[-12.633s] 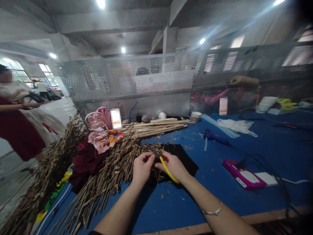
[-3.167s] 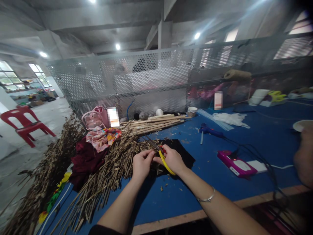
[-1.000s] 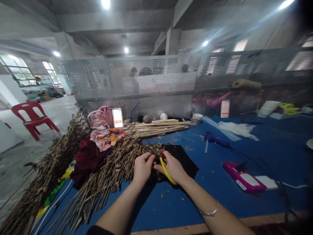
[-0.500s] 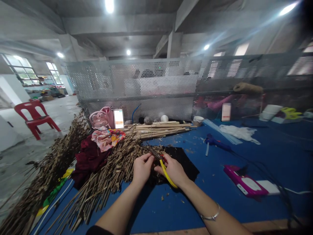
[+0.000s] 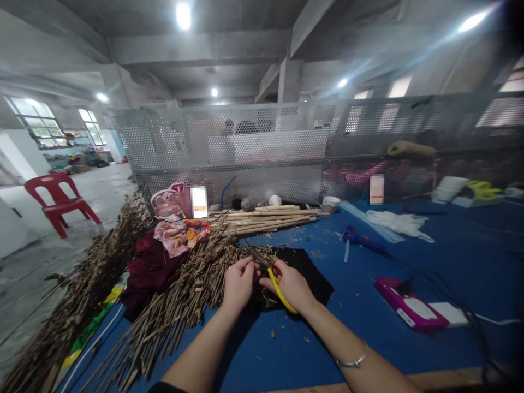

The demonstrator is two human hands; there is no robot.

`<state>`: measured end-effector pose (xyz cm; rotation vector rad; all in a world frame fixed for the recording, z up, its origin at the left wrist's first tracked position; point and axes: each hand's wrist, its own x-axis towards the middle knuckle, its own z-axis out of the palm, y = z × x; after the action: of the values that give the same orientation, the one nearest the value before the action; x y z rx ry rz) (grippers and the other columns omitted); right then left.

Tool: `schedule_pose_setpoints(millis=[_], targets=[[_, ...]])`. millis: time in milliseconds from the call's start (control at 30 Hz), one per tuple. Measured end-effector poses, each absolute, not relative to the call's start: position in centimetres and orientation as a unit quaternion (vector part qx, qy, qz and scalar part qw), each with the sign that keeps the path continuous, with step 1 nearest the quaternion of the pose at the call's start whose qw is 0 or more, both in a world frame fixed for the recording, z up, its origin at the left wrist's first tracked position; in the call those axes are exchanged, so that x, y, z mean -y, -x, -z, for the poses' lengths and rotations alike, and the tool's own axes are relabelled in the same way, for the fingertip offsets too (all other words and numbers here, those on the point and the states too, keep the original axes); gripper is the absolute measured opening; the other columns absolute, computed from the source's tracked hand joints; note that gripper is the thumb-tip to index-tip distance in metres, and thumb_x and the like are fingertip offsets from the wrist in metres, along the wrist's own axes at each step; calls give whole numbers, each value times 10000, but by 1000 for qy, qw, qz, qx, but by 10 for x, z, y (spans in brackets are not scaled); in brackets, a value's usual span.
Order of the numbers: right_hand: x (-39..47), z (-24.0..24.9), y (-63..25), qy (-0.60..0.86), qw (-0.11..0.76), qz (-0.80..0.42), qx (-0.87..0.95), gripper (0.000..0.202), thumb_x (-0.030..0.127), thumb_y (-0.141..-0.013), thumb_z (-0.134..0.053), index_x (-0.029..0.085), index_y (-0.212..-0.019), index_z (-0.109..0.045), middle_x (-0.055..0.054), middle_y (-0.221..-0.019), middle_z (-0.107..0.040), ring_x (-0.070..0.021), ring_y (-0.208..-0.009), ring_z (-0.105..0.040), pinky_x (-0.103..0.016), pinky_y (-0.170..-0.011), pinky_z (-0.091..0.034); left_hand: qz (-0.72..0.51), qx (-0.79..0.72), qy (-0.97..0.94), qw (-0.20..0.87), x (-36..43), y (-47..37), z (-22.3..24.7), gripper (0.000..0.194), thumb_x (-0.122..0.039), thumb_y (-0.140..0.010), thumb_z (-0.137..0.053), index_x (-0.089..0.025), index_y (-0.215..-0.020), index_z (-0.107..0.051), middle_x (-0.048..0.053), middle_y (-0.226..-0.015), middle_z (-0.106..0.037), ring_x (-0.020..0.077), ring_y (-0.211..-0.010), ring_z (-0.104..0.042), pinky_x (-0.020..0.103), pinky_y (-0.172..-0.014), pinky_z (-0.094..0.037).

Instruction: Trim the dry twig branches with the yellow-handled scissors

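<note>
My right hand (image 5: 290,283) is closed around scissors or pliers with yellow and red handles (image 5: 282,295), their dark metal end pointing up and left. Beside it, my left hand (image 5: 240,279) is closed in a pinch near that metal end; what its fingertips hold is too small to make out. Both hands are over a black cloth (image 5: 311,273) strewn with dry plant bits. A heap of dried brown stalks (image 5: 200,273) lies just left of my left hand.
A blue table (image 5: 319,355) carries a bundle of wooden sticks (image 5: 266,218), a blue glue gun (image 5: 362,239), a magenta device (image 5: 409,305) with cables and white gloves (image 5: 397,222). Behind stands a perforated metal screen (image 5: 164,136). A red chair (image 5: 61,202) stands at left.
The view has tilted and shifted slightly. Both hands stay almost in the same place, the yellow-handled tool still in my right hand.
</note>
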<state>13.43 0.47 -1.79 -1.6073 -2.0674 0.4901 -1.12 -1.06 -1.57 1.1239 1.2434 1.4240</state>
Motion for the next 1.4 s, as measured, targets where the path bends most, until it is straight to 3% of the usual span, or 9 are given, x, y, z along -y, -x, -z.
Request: schedule_pose_setpoints(millis=[200,467,733,1200,1400], targets=[[-6,19,-136,593,241,-176,748,438,533,-635,-618,220,-923,-515,-20,-755,-628,-188,-715,-596,-221,-535,-320,-596,-482,-423,484,7,9,20,288,-276,-714,-576,-104,-940,-621,83,-780,-660,125,-626,-607,219,-572,-480],[-6,23,-136,535,280,-178,777,475,506,-611,-653,201,-933,-482,-51,-896,-595,-195,-828,-575,-254,-665,-376,-567,-498,-478,449,10,9,19,215,-298,-714,-549,-122,-789,-647,50,-674,-659,137,-586,-601,207,-524,-457],[-2,19,-135,547,272,-209,764,415,385,-621,-685,209,-938,-484,-39,-861,-610,-192,-806,-588,-237,-631,-364,-557,-494,-502,441,15,8,12,241,-290,-717,-534,-113,-818,-664,69,-737,-675,149,-606,-612,221,-546,-466],[-5,23,-135,589,228,-149,761,350,520,-658,-597,220,-815,-509,-5,-683,-606,-171,-633,-576,-217,-496,-274,-584,-503,-449,452,11,10,16,267,-324,-699,-583,-130,-865,-662,53,-698,-665,124,-554,-584,222,-534,-474],[-4,22,-135,557,262,-169,770,484,556,-606,-631,223,-924,-482,-28,-858,-618,-183,-754,-587,-224,-582,-341,-587,-490,-454,458,8,9,20,202,-292,-711,-561,-130,-789,-655,49,-702,-669,134,-606,-606,230,-597,-484]])
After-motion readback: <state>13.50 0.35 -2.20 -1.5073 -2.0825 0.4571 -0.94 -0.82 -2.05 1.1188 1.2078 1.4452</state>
